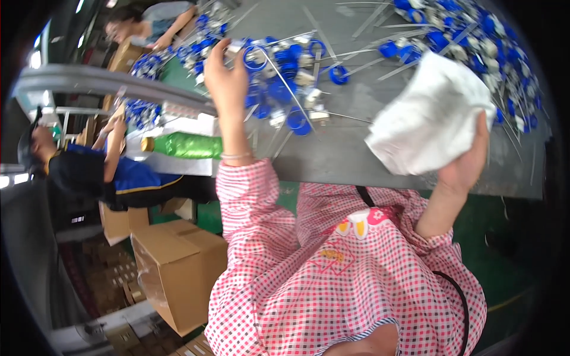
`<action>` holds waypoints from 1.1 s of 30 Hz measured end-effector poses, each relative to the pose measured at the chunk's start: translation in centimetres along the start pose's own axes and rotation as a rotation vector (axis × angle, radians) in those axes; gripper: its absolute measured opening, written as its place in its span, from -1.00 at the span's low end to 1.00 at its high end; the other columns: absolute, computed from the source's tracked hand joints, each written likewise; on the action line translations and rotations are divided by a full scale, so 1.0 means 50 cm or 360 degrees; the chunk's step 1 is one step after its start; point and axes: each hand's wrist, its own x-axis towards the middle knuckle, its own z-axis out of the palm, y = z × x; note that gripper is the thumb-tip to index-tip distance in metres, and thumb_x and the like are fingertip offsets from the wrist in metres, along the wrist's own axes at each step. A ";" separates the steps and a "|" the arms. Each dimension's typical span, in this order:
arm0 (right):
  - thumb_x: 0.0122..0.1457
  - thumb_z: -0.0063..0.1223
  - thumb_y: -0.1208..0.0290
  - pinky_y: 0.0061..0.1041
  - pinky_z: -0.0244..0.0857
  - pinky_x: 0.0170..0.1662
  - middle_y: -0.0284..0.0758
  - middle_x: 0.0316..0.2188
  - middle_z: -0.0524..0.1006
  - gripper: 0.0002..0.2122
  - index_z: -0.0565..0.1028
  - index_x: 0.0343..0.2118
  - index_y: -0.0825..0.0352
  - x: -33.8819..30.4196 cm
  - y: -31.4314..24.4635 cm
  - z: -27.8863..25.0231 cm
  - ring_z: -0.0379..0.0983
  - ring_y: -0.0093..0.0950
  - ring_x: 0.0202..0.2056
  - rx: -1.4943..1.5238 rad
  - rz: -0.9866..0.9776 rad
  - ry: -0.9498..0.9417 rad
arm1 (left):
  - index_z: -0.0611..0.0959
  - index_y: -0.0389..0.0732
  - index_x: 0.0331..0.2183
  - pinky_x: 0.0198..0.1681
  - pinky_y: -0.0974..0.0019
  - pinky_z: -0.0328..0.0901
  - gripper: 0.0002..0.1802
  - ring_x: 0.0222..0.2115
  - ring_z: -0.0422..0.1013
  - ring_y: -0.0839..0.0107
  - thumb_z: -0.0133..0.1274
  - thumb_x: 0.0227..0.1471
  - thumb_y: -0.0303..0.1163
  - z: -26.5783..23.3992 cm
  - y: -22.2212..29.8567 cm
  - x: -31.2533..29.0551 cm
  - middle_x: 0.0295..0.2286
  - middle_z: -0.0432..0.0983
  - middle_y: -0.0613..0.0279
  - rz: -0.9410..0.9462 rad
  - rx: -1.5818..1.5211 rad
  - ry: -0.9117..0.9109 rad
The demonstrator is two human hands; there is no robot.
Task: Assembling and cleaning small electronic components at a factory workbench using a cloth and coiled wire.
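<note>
My left hand (227, 80) reaches over the near edge of the grey table, at the left side of a loose heap of blue plastic rings and white parts (284, 74). Its fingers are spread, and nothing shows between them. Thin clear strips stick out of the heap. On the right, my right hand (466, 157) grips a crumpled white cloth (436, 113) from its lower right side, holding it up over the table. The cloth hides most of the fingers and part of the tabletop behind it.
A larger pile of blue and white parts (475, 47) covers the table's far right. A green bottle (189, 145) lies to the left, near a grey metal rail (113, 80). Two co-workers sit at the left. A cardboard box (178, 267) stands below on the floor.
</note>
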 end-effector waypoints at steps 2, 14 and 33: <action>0.09 -0.28 0.24 -0.40 0.05 -0.01 -0.21 -0.11 0.28 -0.60 0.18 -0.08 0.43 0.003 0.002 -0.011 0.22 -0.36 -0.09 0.0390 0.0205 -0.0498 | 0.45 -0.26 -0.26 -0.21 0.28 0.19 -0.65 -0.26 0.32 0.13 0.01 -0.21 -0.42 0.008 -0.030 -0.001 -0.31 0.40 -0.01 -0.0099 0.0198 -0.0391; -0.14 -0.21 0.58 -0.29 0.09 -0.01 -0.09 -0.12 0.26 -0.51 0.10 -0.05 0.48 -0.031 0.043 0.043 0.20 -0.23 -0.07 0.0420 0.0479 -0.0590 | 0.39 -0.36 -0.22 -0.29 0.41 0.23 -0.61 -0.32 0.34 0.41 0.01 -0.15 -0.41 -0.061 0.242 -0.128 -0.25 0.35 0.07 0.0473 -0.0813 -0.0691; -0.19 -0.09 0.69 -0.49 0.16 -0.09 -0.21 -0.25 0.39 -0.62 0.33 -0.19 0.43 -0.043 0.042 0.032 0.32 -0.41 -0.19 -0.0603 -0.0062 -0.1142 | 0.48 -0.33 -0.32 -0.38 0.51 0.25 -0.73 -0.43 0.35 0.54 0.01 -0.14 -0.41 -0.013 0.229 -0.227 -0.46 0.45 0.22 -0.0595 -0.1762 -0.1377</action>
